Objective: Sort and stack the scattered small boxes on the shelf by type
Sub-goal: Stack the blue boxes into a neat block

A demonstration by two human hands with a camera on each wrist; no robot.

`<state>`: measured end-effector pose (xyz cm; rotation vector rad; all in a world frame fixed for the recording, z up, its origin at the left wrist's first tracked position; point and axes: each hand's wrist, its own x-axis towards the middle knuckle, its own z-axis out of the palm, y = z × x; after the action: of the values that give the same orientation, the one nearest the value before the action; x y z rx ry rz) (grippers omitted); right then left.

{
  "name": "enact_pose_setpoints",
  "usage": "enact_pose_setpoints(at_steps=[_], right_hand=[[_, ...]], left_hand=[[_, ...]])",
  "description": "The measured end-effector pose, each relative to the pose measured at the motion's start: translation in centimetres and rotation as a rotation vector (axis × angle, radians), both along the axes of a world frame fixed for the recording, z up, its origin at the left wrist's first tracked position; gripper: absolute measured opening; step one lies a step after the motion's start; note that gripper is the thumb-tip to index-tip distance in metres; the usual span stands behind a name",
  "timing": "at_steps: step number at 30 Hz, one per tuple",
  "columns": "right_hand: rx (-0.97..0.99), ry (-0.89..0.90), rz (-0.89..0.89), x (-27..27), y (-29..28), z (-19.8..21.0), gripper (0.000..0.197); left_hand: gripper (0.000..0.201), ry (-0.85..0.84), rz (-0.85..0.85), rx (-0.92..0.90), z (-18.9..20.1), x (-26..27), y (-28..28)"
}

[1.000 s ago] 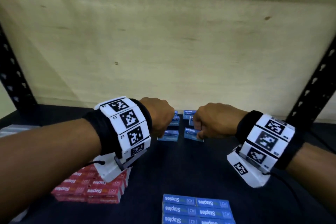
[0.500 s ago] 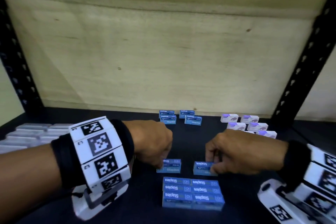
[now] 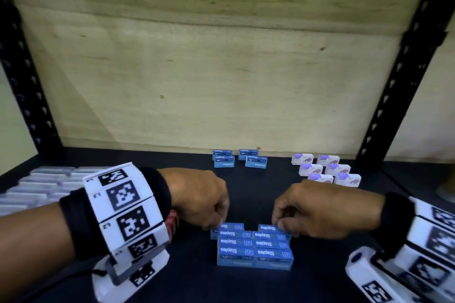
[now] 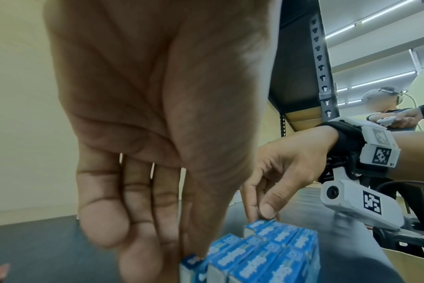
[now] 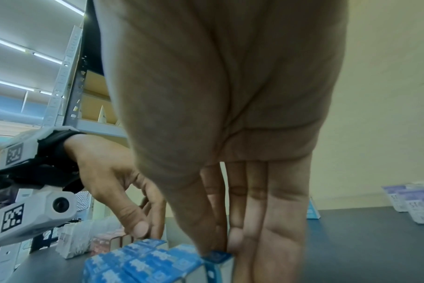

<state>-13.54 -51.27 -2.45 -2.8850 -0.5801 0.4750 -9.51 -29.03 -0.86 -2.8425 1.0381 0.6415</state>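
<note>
A block of blue Staples boxes point(image 3: 254, 251) lies flat at the front middle of the dark shelf point(image 3: 246, 192). My left hand point(image 3: 218, 222) pinches one blue box point(image 3: 230, 227) at the block's far left edge. My right hand point(image 3: 279, 224) pinches another blue box point(image 3: 269, 228) at the far right edge. In the left wrist view the fingers point(image 4: 143, 249) come down on the box's end point(image 4: 191, 262). In the right wrist view thumb and fingers point(image 5: 235, 239) clamp the box's end point(image 5: 218, 256). More blue boxes point(image 3: 240, 161) stand near the back wall.
White and purple boxes point(image 3: 325, 170) sit in rows at the back right. Pale clear boxes point(image 3: 37, 184) cover the left side. Red boxes point(image 3: 172, 221) peek out behind my left wrist. Black uprights point(image 3: 403, 76) frame the shelf, and a plywood panel point(image 3: 221, 69) closes the back.
Both hands pulled back from the rear blue cluster, each carrying a blue box toward me. The two boxes now sit against the far edge of the front block.
</note>
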Motion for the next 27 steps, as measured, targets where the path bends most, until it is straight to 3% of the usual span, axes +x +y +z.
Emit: enact_pose_setpoints(at_steps=[13, 27], right_hand=[[-0.047, -0.026, 0.035, 1.1, 1.1, 0.2, 0.017], [-0.200, -0.225, -0.170, 12.0, -1.1, 2.0, 0.014]], left_hand=[[0.021, -0.010, 0.029, 0.007, -0.1, 0.6, -1.4], [0.031, -0.405, 0.131, 0.134, 1.1, 9.8, -1.9]])
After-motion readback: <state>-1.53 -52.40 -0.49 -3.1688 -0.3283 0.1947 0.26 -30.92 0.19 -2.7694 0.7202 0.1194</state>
